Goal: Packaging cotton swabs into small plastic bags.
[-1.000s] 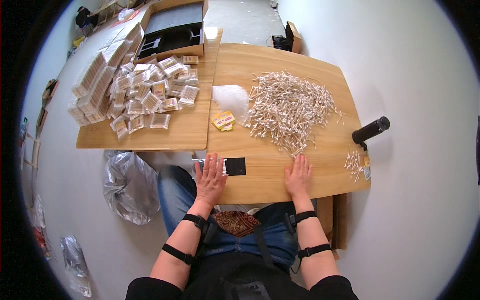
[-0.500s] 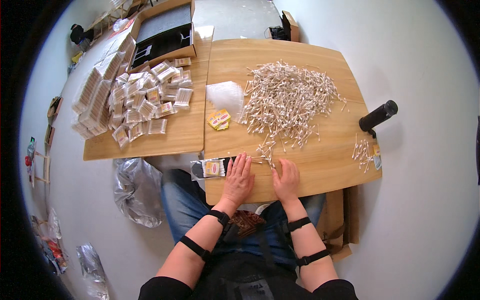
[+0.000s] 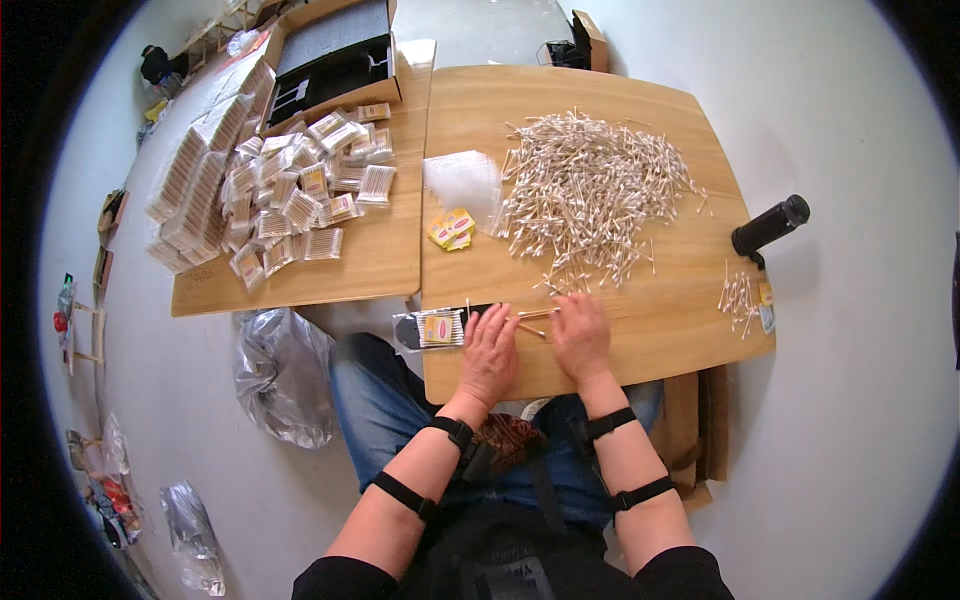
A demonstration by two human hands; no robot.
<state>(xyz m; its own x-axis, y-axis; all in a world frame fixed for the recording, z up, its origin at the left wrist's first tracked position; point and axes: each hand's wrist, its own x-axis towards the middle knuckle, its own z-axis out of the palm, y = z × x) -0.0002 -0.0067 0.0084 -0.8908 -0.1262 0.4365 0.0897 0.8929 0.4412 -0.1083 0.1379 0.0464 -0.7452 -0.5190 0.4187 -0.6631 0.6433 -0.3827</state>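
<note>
My left hand point(image 3: 489, 348) lies with its fingers stretched out over the right end of a flat black strip point(image 3: 407, 330). On the strip, inside a clear bag, cotton swabs sit in a row under a yellow and white label card point(image 3: 438, 328). One swab stands out past the bag's top edge. My right hand point(image 3: 582, 337) has its fingers bent and closed at the tip of a cotton swab point(image 3: 537, 313) that points toward my left hand. Another loose swab point(image 3: 530, 329) lies between the hands. Beyond them spreads a big heap of cotton swabs point(image 3: 590, 190).
Clear bags point(image 3: 462, 180) and yellow label cards point(image 3: 452, 229) lie left of the heap. Filled swab packets point(image 3: 300, 208) pile on the left table beside stacked packs point(image 3: 186, 190) and an open carton point(image 3: 392, 85). A black cylinder point(image 3: 770, 226) stands at the right edge, near loose swabs point(image 3: 738, 300).
The small bunch of swabs at my right fingertips is no longer there; a single swab shows at them. My right hand has moved slightly away toward the heap. The whole view has shifted a little.
</note>
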